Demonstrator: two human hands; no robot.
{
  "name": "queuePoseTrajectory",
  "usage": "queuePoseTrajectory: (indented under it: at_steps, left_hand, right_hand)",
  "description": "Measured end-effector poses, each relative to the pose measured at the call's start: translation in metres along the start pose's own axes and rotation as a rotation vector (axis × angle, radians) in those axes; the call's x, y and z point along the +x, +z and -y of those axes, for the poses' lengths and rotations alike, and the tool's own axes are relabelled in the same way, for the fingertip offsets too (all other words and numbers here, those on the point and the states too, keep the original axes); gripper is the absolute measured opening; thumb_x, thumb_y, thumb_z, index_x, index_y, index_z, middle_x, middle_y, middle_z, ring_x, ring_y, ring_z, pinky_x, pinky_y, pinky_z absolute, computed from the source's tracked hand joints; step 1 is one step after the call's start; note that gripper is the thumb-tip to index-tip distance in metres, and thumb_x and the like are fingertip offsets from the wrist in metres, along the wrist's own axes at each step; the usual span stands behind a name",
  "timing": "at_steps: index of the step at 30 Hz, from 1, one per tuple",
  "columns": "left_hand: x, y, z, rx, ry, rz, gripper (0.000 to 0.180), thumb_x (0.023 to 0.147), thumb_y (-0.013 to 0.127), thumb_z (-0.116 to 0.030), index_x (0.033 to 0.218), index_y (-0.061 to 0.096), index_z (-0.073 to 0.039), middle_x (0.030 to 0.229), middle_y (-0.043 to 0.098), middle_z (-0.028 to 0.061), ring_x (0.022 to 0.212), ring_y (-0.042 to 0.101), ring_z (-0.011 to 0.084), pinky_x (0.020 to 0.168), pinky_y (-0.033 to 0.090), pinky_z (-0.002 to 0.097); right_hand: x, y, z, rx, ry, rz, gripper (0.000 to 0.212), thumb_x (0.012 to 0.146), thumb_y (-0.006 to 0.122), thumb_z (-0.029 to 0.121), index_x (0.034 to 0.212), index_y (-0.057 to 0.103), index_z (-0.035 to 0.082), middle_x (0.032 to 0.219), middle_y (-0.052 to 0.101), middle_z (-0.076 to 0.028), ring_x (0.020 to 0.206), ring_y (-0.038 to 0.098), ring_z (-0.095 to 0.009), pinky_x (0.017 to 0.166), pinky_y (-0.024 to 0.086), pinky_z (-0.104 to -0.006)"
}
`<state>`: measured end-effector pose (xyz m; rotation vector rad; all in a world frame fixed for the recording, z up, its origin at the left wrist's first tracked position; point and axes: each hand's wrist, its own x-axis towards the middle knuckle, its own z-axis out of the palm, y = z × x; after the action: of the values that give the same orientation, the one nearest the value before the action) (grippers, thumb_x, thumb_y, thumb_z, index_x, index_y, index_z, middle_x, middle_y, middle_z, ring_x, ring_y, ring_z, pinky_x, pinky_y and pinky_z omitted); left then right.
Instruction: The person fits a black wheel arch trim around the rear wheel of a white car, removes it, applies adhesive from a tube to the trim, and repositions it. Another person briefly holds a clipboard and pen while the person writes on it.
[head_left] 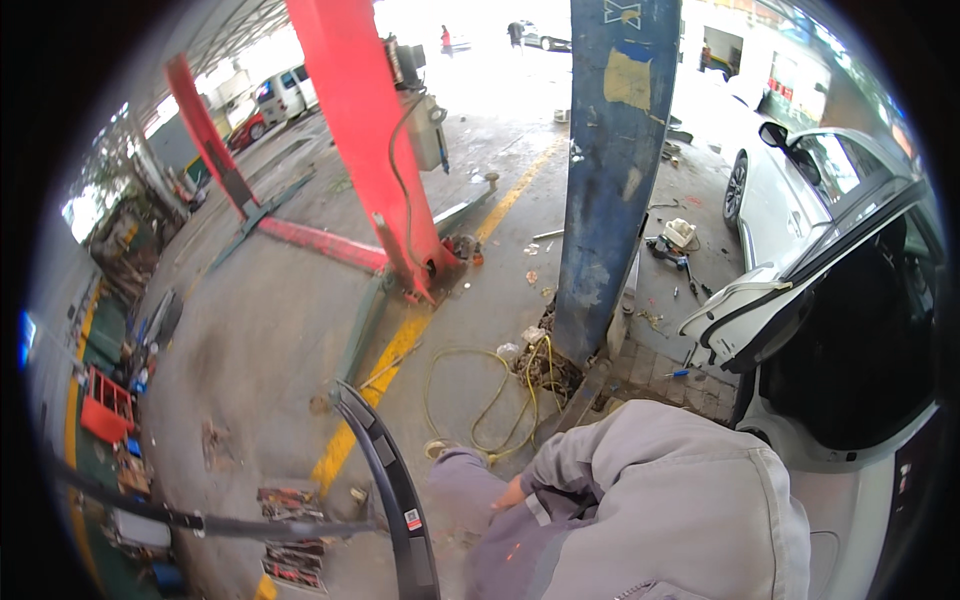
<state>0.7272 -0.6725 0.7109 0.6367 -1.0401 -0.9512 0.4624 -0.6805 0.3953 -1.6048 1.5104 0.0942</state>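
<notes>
The grey jacket (680,500) lies nearest my camera. The hand (508,495) beyond it, apparently my right, rests against the trousers (530,555); I cannot determine finger opening or any hold. My left hand is out of view. The black strip (398,478) curves upward left of the trousers. Support it along its length, avoid flexing, clear the tools (292,505).
</notes>
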Motion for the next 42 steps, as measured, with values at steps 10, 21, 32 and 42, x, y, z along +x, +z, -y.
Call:
queuePoseTrajectory:
  at_steps: [10, 21, 32, 42]
  left_hand:
    - [0.188, 0.14, 0.12, 0.328, 0.312, 0.412, 0.055, 0.093, 0.067, -0.039, 0.123, 0.053, 0.005, 0.113, 0.061, 0.022, 0.094, 0.064, 0.0338, 0.082, 0.054, 0.0455]
    - [0.315, 0.311, 0.272, 0.138, 0.143, 0.997, 0.056, 0.092, 0.069, -0.025, 0.134, 0.041, 0.001, 0.133, 0.047, 0.0257, 0.123, 0.05, 0.0381, 0.099, 0.046, 0.0464]
    - [0.354, 0.568, 0.484, -0.228, 0.012, 1.658, 0.068, 0.07, 0.087, -0.012, 0.127, 0.052, -0.002, 0.124, 0.06, 0.0232, 0.113, 0.062, 0.0367, 0.096, 0.05, 0.0424]
    - [0.327, 0.854, 0.593, -0.537, -0.171, 1.921, 0.052, 0.071, 0.084, -0.01, 0.115, 0.059, -0.001, 0.114, 0.063, 0.0163, 0.109, 0.062, 0.033, 0.095, 0.049, 0.0434]
  right_hand:
    - [0.186, -0.086, -0.089, -0.061, -0.457, -0.293, 0.049, 0.077, 0.07, 0.05, 0.101, 0.075, 0.007, 0.107, 0.07, -0.018, 0.099, 0.066, -0.037, 0.084, 0.052, -0.0447]
    - [0.039, -0.371, -0.103, 0.606, 0.328, -0.588, 0.048, 0.082, 0.064, 0.049, 0.098, 0.074, 0.004, 0.097, 0.071, -0.021, 0.095, 0.067, -0.038, 0.084, 0.052, -0.0462]
    - [0.079, -0.415, -0.248, 0.95, 0.657, -0.711, 0.047, 0.086, 0.063, 0.048, 0.105, 0.073, 0.006, 0.102, 0.072, -0.018, 0.096, 0.068, -0.033, 0.085, 0.052, -0.0419]
    - [-0.003, -0.553, -0.374, 1.146, 1.019, -1.192, 0.046, 0.086, 0.064, 0.046, 0.1, 0.073, 0.003, 0.101, 0.07, -0.02, 0.096, 0.066, -0.036, 0.085, 0.051, -0.0424]
